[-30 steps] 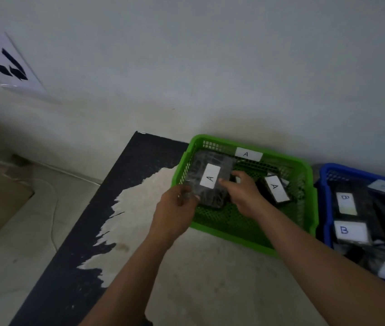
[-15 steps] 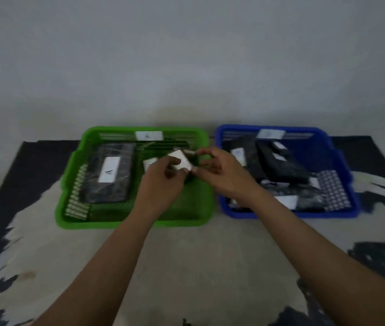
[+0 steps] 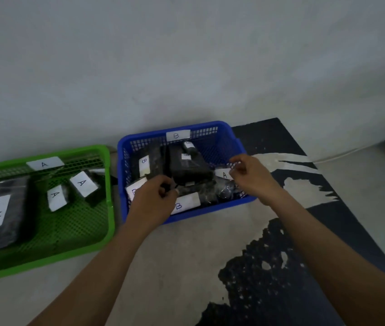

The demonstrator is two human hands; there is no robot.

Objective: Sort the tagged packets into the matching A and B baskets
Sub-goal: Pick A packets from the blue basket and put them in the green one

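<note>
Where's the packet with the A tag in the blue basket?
In the head view, the A-tagged packet sits at the right side of the blue basket, right by the right hand.

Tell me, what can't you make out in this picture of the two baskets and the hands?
All in the head view:
- Half-covered tag: the left hand hides most of its letter.
- Whether the left fingers pinch a packet: too dim and blurred.
- Whether the right hand holds the A-tagged packet: curled fingers hide the contact.
- Green basket and large packet: cut off by the left edge.
</note>
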